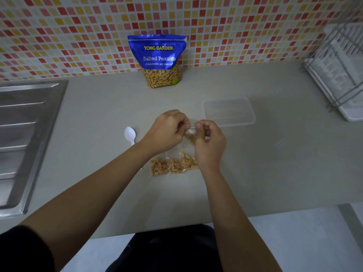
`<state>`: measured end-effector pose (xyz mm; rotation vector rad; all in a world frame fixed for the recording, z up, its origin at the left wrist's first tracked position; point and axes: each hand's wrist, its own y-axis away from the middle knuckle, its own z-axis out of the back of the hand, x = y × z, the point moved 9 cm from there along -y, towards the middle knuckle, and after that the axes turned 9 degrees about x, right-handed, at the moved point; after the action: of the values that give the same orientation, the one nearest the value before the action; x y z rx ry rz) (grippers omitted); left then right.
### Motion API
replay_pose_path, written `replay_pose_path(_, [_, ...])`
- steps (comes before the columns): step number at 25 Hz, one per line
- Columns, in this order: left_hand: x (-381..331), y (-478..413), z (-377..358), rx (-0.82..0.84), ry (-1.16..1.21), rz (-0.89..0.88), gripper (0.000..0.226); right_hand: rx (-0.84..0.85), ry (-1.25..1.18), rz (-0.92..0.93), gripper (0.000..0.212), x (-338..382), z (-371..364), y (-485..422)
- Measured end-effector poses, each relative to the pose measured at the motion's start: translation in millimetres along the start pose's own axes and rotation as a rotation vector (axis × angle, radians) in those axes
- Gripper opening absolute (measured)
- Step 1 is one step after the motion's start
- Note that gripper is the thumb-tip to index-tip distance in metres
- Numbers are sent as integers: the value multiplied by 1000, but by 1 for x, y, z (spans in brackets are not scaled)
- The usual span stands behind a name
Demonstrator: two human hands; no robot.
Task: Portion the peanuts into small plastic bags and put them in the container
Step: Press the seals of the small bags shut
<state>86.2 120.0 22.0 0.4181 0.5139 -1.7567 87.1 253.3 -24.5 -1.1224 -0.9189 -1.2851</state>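
Grey worktop (255,173), mid: left hand (167,132) and right hand (211,144) both pinch a small peanut bag (190,137), likely sealing it. Three filled bags (172,163) near front edge. Next: into empty container (228,111), right.

A steel sink drainboard (23,134) lies left, a dish rack (337,71) right, mosaic tiles (78,36) behind the counter (275,163).

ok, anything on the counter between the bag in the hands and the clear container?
Nothing visible. The small bag is pinched by the left hand and the right hand; the container sits just beyond it to the right, with only bare counter between.
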Motion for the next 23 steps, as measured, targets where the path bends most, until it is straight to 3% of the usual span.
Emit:
replay_pose_path(6, [1,9,0,48,-164,-108,13,-15,32,29,7,4,10,-2])
replay_pose_path(8, [6,12,2,40,-100,-89,14,28,-15,-4,8,-2,9,-2])
replay_pose_path(11, [24,22,-9,71,325,114,12,142,-215,-143,13,-16,1,-7])
replay_pose_path(14, [26,38,-58,172,829,336,37,207,-409,-305,13,-31,0,-15])
replay_pose_path(17, [24,46,-96,49,1122,503,33,260,-526,-469,9,-55,8,-12])
replay_pose_path(19, [20,48,-115,-4,1066,591,30,244,-439,-477,10,-78,24,-11])
replay_pose_path(23, [0,40,-139,61,761,658,31,107,9,-423,9,-112,63,-15])
